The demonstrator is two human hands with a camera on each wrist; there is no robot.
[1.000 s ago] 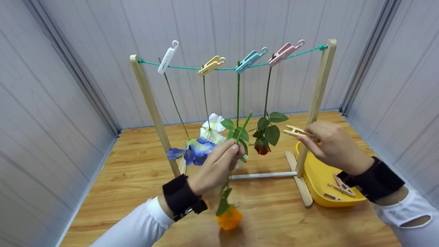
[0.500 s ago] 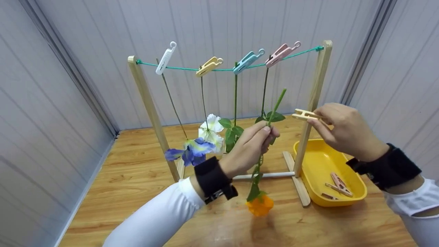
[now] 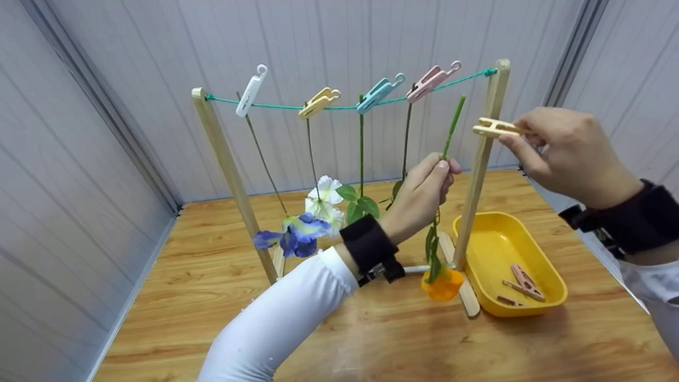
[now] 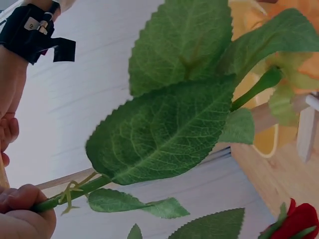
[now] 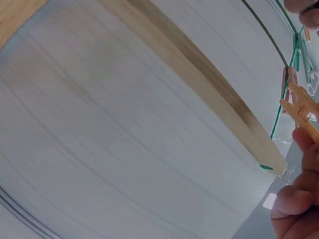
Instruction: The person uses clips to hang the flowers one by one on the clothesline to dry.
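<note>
- While it hangs bloom-down, the orange flower (image 3: 442,284) has its stem pointing up toward the green line (image 3: 350,106), its long axis nearly upright.
- The left hand (image 3: 421,193) pinches the stem mid-length, between the pink peg (image 3: 428,80) and the right post (image 3: 480,154).
- The right hand (image 3: 570,154) pinches a wooden peg (image 3: 493,127), just right of the stem tip, beyond the post.
- A yellow tray (image 3: 488,233) sits on the tabletop (image 3: 212,276).

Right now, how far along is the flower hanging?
Done: four stems hang from the green line under the white, yellow, blue and pink clips. In hand: the left hand pinches the orange flower by its stem, head down, near the right post; the right hand holds a wooden peg beside it. Left: pegging this stem on; spare pegs lie in the yellow tray.
</note>
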